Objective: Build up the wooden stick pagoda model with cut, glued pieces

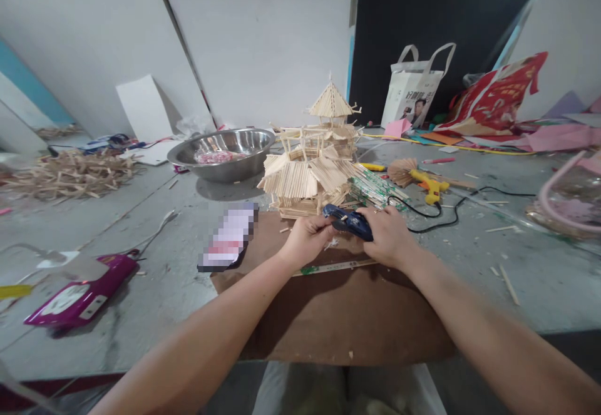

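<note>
My right hand (pixel 387 233) is closed around a dark blue hand cutter (pixel 359 225), whose jaw end points left. Close by, my left hand (pixel 307 240) pinches a thin wooden stick; only a short pale end (pixel 344 218) shows at the jaws, the rest being hidden by fingers and tool. Just beyond both hands stands a model pavilion (pixel 300 177) built of thin wooden sticks, with slatted roof panels. Below my hands, a paper-wrapped stick strip (pixel 338 268) lies across a brown board (pixel 347 321), near small pale scraps.
A phone (pixel 230 236) lies left of the board, and a purple power strip (pixel 84 293) farther left. Behind are a steel basin (pixel 253 158) and a taller stick tower (pixel 331 102). Wrapped sticks (pixel 378 188) and a yellow glue gun (pixel 432 188) with a black cord are at right.
</note>
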`<state>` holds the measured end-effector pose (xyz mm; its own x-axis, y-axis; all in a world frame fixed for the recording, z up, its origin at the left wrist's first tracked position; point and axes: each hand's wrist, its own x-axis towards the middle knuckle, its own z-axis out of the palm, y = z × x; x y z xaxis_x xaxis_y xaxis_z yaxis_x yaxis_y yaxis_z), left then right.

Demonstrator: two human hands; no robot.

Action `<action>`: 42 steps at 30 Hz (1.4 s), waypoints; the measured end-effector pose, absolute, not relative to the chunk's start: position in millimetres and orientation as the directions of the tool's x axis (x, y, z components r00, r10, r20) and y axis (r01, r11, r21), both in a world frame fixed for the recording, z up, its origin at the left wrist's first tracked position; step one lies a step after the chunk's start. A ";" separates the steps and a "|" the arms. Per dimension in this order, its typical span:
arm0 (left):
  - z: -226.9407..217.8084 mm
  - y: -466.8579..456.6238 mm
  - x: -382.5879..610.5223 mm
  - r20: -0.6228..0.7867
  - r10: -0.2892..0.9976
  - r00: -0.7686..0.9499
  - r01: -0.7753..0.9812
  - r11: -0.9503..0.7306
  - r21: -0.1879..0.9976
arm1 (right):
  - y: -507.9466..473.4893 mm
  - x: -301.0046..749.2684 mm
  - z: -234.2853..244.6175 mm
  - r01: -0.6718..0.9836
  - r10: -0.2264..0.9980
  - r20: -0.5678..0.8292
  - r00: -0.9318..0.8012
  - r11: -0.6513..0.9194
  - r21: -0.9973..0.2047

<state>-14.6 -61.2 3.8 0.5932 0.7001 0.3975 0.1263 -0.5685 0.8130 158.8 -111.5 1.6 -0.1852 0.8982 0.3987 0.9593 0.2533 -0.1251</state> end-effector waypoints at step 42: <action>10.1 -63.7 -19.7 0.657 0.569 0.495 0.462 -0.812 0.356 | -107.6 158.7 26.7 0.943 0.897 0.353 -0.264 0.317 -0.099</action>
